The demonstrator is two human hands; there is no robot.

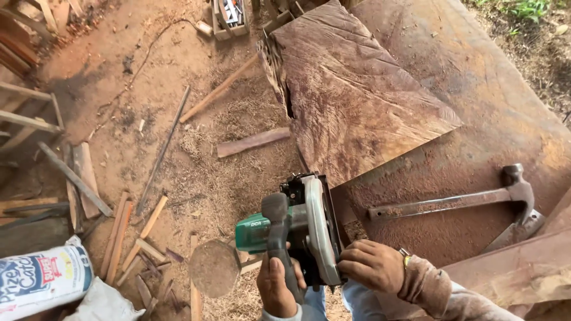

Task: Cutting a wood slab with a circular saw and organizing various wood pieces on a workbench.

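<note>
A green and grey circular saw (pixel 297 229) sits at the near edge of a broad reddish wooden slab (pixel 476 95). My left hand (pixel 276 285) is wrapped around its dark rear handle. My right hand (pixel 372 264) grips the saw's body and blade guard on its right side, sleeve cuff pulled down to the wrist. A second rough slab (pixel 351 95) with diagonal saw marks lies on top of the broad one, just beyond the saw's front.
A metal claw hammer (pixel 464 199) lies on the slab to the right. Below left, the dirt floor holds sawdust, wood offcuts (pixel 253 142), sticks, a round log stump (pixel 213 268) and a printed white sack (pixel 41 279). Wooden frames stand at far left.
</note>
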